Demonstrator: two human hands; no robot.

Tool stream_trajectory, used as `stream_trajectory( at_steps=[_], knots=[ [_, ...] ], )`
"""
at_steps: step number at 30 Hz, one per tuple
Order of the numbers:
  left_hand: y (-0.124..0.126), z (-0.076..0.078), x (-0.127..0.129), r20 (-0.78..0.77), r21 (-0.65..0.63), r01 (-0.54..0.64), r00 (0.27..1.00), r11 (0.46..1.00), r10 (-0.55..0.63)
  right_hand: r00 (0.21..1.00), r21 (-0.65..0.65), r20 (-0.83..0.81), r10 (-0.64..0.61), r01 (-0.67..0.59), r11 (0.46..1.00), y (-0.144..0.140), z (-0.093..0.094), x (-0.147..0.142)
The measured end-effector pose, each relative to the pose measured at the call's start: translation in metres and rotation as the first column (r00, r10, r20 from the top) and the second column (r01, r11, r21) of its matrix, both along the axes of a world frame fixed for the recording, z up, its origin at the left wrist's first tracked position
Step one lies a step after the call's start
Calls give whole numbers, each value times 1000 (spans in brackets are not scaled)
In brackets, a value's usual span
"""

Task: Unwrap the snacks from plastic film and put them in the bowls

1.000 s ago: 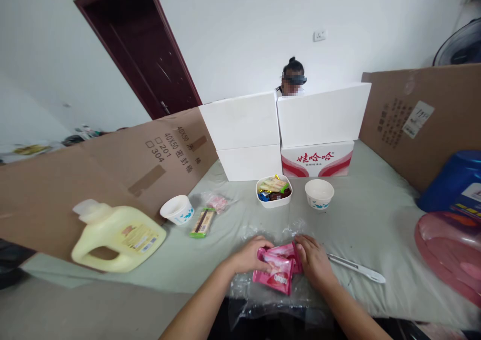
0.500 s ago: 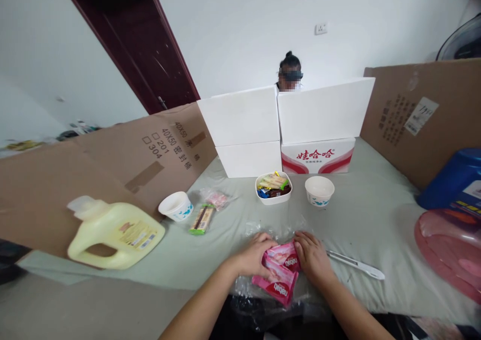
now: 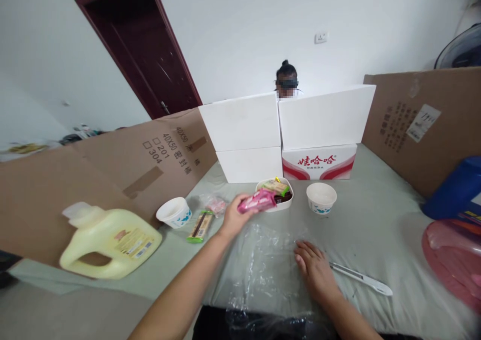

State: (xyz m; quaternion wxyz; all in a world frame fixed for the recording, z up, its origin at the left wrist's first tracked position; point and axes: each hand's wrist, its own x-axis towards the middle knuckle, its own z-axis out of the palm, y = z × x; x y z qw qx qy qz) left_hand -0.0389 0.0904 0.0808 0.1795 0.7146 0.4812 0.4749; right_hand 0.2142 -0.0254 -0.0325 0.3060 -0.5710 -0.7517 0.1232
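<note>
Pink wafer packets (image 3: 259,201) are gripped in my left hand (image 3: 240,214), held up just in front of a white tub (image 3: 282,205) of mixed wrapped snacks. The packets hide the tub's left front part. My right hand (image 3: 313,267) lies palm down with its fingers stretched, by the right edge of a clear plastic bag (image 3: 263,270) spread over the near edge of the cloth. A pair of white-handled tongs (image 3: 363,278) lies just right of that hand. Left of my left hand are a green-ended snack packet (image 3: 200,227) and a pink item in clear wrap (image 3: 215,204).
White paper bowls stand at left (image 3: 175,213) and right (image 3: 321,198). A yellow detergent jug (image 3: 112,244) lies at far left. White boxes (image 3: 244,124) form a wall behind, with a person beyond. Cardboard (image 3: 161,159) flanks the sides; a pink basin (image 3: 447,260) and blue container (image 3: 454,189) sit right.
My left hand has lifted the pink packets off the plastic bag and carried them forward to the tub. My right hand has let go of them and lies flat near the bag.
</note>
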Motion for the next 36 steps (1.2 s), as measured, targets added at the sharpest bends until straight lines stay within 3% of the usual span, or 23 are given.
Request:
stream_trajectory(
  at_steps=[3,5,7,10,13,16,18,21,24,26,28,30,33,36],
  knots=[
    [61,22,20,-172,235,-5,984,972,47,1000,8,14,-6,6,1000,1,-1,0],
    [94,28,36,-298,281,49,954,958,39,1000,17,24,-3,3,1000,2,-1,0],
    [117,26,51,-410,240,100,912,966,7,1000,26,28,-4,3,1000,2,-2,0],
    [132,14,63,-514,126,193,851,973,-103,999,38,25,-22,21,999,2,-2,-1],
    [134,2,60,-558,30,274,802,961,-211,999,33,27,-24,23,999,1,0,-2],
    [129,3,49,-579,-38,283,776,958,-252,999,17,27,-18,18,1000,1,2,-2],
    [118,13,47,-577,-49,258,781,965,-239,1000,16,24,-18,18,1000,2,3,-2],
    [81,32,55,-535,49,230,828,972,-169,999,16,30,-15,14,1000,2,3,-2],
    [17,38,73,-548,136,376,799,916,-247,998,12,56,-15,14,1000,1,4,-2],
    [-29,26,80,-613,50,519,690,853,-384,997,11,77,-21,20,1000,1,4,-3],
    [-69,2,79,-704,-84,584,539,807,-463,994,7,107,-25,24,1000,0,5,-4],
    [-93,-27,67,-752,-170,524,478,834,-454,989,3,149,-24,24,1000,-1,4,-5],
    [-105,-62,30,-741,-169,315,584,934,-331,977,8,212,-12,10,1000,-6,0,-1],
    [-106,-76,-10,-674,-105,125,721,987,-163,965,28,260,-27,20,999,-12,-2,10]
  ],
)
